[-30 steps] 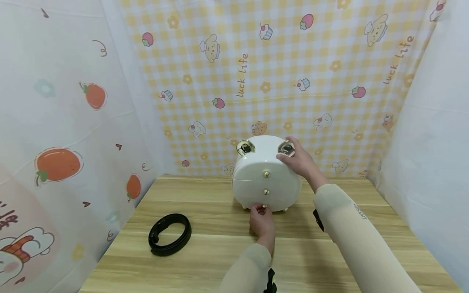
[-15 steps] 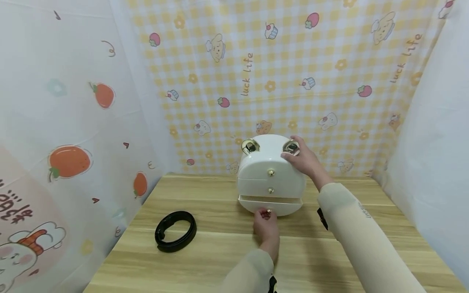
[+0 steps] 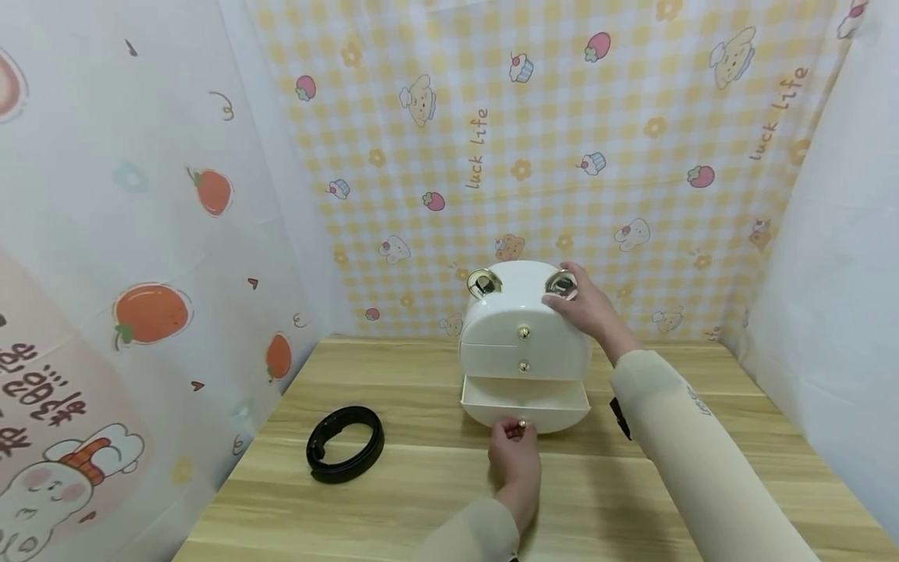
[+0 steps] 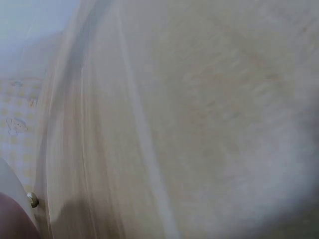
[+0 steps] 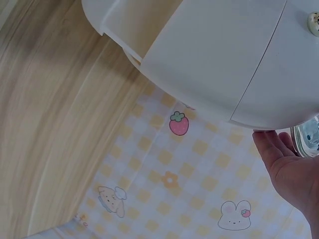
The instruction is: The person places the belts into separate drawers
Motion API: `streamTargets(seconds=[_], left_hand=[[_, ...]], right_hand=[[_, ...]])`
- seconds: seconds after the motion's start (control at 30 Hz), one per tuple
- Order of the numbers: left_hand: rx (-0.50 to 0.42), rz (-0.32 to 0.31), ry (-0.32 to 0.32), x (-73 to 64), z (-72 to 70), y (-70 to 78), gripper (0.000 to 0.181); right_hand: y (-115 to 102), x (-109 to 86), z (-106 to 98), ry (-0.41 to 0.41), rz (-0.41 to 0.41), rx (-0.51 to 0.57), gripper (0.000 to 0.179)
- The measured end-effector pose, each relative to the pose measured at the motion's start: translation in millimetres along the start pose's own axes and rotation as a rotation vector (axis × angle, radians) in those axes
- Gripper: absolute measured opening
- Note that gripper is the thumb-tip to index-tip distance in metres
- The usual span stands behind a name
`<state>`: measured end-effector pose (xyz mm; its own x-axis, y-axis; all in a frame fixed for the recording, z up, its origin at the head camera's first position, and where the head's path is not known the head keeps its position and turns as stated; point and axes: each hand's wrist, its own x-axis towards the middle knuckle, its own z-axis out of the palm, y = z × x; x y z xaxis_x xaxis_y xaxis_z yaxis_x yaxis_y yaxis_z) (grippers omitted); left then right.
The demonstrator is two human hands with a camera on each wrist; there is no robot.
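Observation:
A white rounded drawer box (image 3: 492, 361) stands on the wooden table, with gold knobs down its front and gold rings (image 3: 485, 284) on top. Its bottom drawer (image 3: 558, 417) is pulled part way out, and the inside that shows is bare white. My left hand (image 3: 516, 464) pinches the drawer's gold knob (image 3: 523, 424). My right hand (image 3: 590, 308) rests on the box's upper right, thumb and fingers spread about the right ring. In the right wrist view the fingers (image 5: 269, 149) look fairly straight against the box. The left wrist view shows only a hand's edge (image 4: 15, 219).
A coiled black belt (image 3: 346, 445) lies on the table (image 3: 393, 515) left of the box. Behind the table hangs a yellow checked curtain (image 3: 393, 195), with a white printed curtain (image 3: 175, 250) along the left and a white sheet (image 3: 829, 312) on the right.
The bottom drawer has slid out from closed toward me, with my left hand moving along on its knob. My right hand has stayed at the top of the box. The head view has shifted slightly.

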<state>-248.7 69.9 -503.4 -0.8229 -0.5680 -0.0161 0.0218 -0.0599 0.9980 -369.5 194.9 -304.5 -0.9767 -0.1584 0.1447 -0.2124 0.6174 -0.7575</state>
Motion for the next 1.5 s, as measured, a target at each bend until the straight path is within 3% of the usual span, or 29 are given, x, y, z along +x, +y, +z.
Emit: streamTargets(seconds=[0.5,0.73,0.9,1.5], left_hand=[[0.009,-0.066,-0.053,-14.9,-14.8,1.3,0.023],[0.086,-0.058,-0.067,-23.1,-27.3,4.1,0.024],[0.093,-0.046,-0.060,-26.0,-33.3,4.0,0.024],[0.160,-0.028,-0.091,-33.5,-44.1,7.3,0.024]], right_hand=[[1,0.0,1,0.004,0.018,0.011,0.080],[1,0.6,2,0.000,0.035,0.015,0.081],[1,1.4,3,0.001,0.034,0.014,0.080],[1,-0.1,2,0.005,0.024,0.018,0.080]])
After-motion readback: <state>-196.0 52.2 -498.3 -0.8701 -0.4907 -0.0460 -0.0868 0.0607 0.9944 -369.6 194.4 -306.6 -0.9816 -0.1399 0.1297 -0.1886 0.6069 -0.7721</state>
